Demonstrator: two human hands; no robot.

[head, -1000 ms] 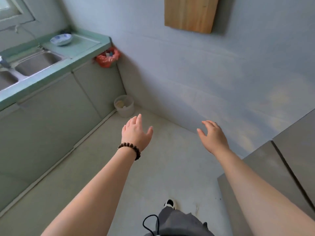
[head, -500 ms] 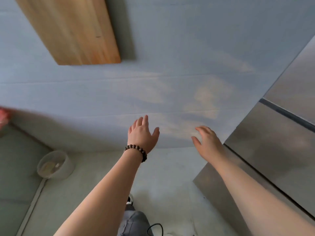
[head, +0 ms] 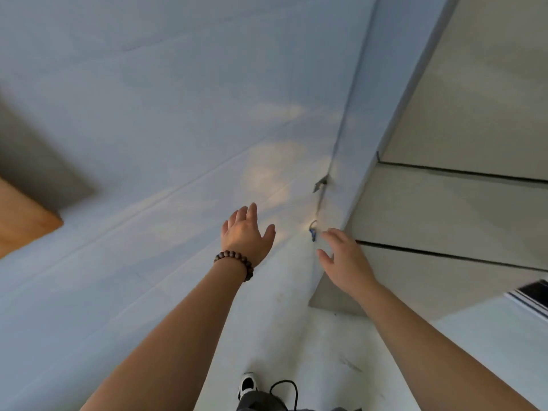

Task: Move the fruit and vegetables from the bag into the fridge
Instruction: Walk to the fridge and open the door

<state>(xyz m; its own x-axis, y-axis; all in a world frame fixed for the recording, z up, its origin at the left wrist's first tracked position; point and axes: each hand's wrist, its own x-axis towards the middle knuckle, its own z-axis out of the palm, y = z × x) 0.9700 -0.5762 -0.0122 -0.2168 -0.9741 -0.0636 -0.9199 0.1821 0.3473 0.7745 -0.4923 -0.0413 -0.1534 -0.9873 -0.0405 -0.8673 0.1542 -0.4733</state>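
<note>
A grey fridge (head: 444, 209) fills the right side, its doors shut, with dark seams between the door panels. My right hand (head: 345, 259) is held open close to the fridge's left edge, at the level of the lower seam. My left hand (head: 247, 235), with a bead bracelet on the wrist, hovers open in front of the wall, left of the right hand. Both hands hold nothing. No bag, fruit or vegetables are in view.
A pale blue wall (head: 148, 114) runs behind the hands. A wooden board (head: 20, 218) hangs on it at the far left. A small hook with a blue bit (head: 312, 231) sits in the corner beside the fridge. My shoe (head: 247, 384) is on the light floor.
My view has swung right, away from the counter and sink, toward the fridge. Both hands stay open and empty; the right hand has come up to the fridge's left edge.
</note>
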